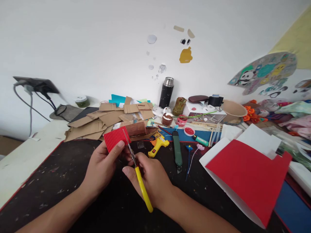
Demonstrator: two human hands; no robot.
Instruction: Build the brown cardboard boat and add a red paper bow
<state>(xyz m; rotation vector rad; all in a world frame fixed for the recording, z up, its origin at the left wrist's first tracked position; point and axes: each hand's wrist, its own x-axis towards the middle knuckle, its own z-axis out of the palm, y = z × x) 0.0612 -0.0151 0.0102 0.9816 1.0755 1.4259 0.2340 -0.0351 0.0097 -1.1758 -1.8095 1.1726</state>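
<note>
In my left hand [104,165] is a small piece of red corrugated card [115,139], pinched with the thumb on top and the other fingers underneath. My right hand [152,176] grips yellow-handled scissors [143,187]. The metal blades point up and away, and they lie across the card's right end. Some of my right fingers are hidden behind the handles. Just beyond the hands lie a yellow glue gun [159,144] and a green utility knife [177,149] with its blade toward me.
Cardboard scraps [97,124] pile up at the back left. A black thermos [167,92] stands by the wall, near small paint pots [167,119]. Folded red card [247,174] covers the right side. Blue and pink twisted stems [191,158] lie between. A power strip [36,84] with cables is at far left.
</note>
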